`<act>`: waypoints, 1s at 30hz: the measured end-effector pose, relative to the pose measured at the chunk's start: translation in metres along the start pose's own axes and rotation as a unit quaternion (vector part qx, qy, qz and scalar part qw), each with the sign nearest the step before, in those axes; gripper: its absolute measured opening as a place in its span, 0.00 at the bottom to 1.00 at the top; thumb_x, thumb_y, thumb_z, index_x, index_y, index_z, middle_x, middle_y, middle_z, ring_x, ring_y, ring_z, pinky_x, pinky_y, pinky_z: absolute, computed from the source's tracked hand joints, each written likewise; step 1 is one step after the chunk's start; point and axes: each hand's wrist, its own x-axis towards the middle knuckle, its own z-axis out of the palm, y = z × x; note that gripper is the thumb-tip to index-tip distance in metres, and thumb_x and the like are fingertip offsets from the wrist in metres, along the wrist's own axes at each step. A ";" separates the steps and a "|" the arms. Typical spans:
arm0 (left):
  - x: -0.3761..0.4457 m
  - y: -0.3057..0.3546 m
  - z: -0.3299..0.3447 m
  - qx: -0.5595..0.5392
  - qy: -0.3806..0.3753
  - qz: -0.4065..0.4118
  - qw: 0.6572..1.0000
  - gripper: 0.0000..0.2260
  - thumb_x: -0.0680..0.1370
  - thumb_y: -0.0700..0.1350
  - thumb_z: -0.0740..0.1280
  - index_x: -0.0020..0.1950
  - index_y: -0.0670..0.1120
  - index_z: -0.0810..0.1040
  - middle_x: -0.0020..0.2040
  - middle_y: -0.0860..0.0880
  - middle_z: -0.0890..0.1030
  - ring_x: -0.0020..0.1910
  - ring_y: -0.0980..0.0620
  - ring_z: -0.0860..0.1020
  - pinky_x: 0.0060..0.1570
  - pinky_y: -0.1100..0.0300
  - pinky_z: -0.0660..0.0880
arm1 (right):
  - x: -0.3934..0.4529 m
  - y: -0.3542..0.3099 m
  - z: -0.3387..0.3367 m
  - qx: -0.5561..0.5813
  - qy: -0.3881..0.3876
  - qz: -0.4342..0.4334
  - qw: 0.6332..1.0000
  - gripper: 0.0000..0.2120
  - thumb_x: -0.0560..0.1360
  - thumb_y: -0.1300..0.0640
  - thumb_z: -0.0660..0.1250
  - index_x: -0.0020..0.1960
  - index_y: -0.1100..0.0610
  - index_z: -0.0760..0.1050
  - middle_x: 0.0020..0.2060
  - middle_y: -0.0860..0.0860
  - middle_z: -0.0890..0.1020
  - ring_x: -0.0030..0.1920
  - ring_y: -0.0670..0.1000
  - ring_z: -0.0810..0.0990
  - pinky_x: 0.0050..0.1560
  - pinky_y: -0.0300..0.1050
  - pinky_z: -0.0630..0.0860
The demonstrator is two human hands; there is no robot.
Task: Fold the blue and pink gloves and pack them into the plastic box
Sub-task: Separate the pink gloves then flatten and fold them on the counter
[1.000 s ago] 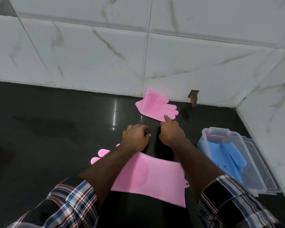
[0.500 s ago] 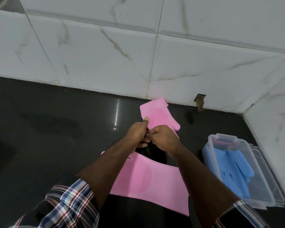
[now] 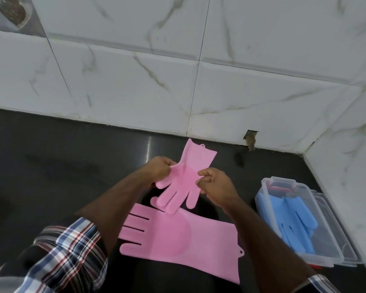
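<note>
While one pink glove [image 3: 184, 242] lies flat on the dark surface [image 3: 51, 187], a second pink glove [image 3: 183, 180] is pinched by the left hand [image 3: 160, 169] and right hand [image 3: 216, 183] (apparently spread for folding); blue gloves [image 3: 294, 223] already rest in the plastic box [image 3: 268, 182].

No readable text, labels, brands or numbers anywhere: gloves [image 3: 184, 180], box [image 3: 300, 227], counter [image 3: 61, 166] and wall tiles [image 3: 135, 81] all plain.
</note>
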 end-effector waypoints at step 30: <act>0.057 -0.038 0.011 0.367 0.003 0.139 0.920 0.25 0.83 0.47 0.56 0.80 0.52 0.56 0.81 0.49 0.58 0.80 0.41 0.53 0.77 0.41 0.50 | 0.036 0.010 -0.002 -0.381 -0.066 0.024 0.922 0.07 0.72 0.60 0.61 0.49 0.55 0.75 0.48 0.53 0.81 0.48 0.56 0.80 0.52 0.51 0.79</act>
